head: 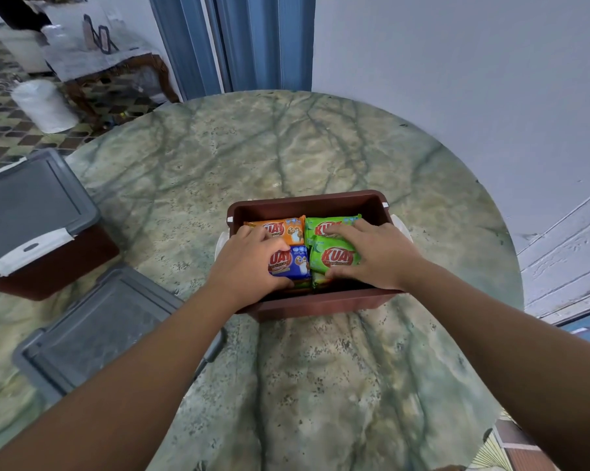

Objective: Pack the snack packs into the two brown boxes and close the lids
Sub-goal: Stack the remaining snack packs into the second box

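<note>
Lower packs (pixel 315 283) lie mostly hidden under both hands; closed box (pixel 42 232) perhaps cut off at left.

Soft, even daylight; faint shadows under forearms on table (pixel 286 385). No glare. Wide-angle bending at edges; far left corner blurred.
</note>
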Demonstrator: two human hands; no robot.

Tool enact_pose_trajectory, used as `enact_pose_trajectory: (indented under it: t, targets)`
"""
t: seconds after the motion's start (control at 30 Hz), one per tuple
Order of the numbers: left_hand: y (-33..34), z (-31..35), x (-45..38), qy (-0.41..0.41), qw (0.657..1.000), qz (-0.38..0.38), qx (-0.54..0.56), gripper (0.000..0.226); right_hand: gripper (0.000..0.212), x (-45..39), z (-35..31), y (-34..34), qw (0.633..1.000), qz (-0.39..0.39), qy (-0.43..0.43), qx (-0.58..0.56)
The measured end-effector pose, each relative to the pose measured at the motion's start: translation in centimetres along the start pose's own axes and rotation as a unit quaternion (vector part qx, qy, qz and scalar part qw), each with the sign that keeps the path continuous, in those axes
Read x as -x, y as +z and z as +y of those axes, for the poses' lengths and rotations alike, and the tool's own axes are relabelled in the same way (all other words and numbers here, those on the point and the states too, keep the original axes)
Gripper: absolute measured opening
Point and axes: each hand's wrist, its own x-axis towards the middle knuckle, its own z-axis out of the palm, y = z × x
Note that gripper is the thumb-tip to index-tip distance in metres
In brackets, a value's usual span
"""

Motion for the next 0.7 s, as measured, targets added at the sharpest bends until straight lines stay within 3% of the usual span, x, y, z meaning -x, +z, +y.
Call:
enact_pose_trajectory:
  t: [0.07,0.4,0.57,0.7]
  targets:
    - [0.00,-0.02,0.00,0.000,1.000,0.000,0.008,0.074,0.094,-0.01,0.16,0.03,1.000,0.004,-0.001,-0.020]
    - [0.21,-0.26,-0.27,0.013,1.000,-0.004,0.001,0.067,0.074,-0.03,0.32,-0.09,0.998,0.019,-0.051,0.012]
    - [0.29,-0.35,-0.37,0.019,1.000,0.002,-0.001,0.068,0.077,-0.27,0.41,0.18,0.999,0.016,-0.038,0.024]
    - [0.45,-0.18,-0.18,0.021,0.999,0.027,0.016,0.069,0.081,0.04,0.06,0.06,0.994,0.100,0.004,-0.054]
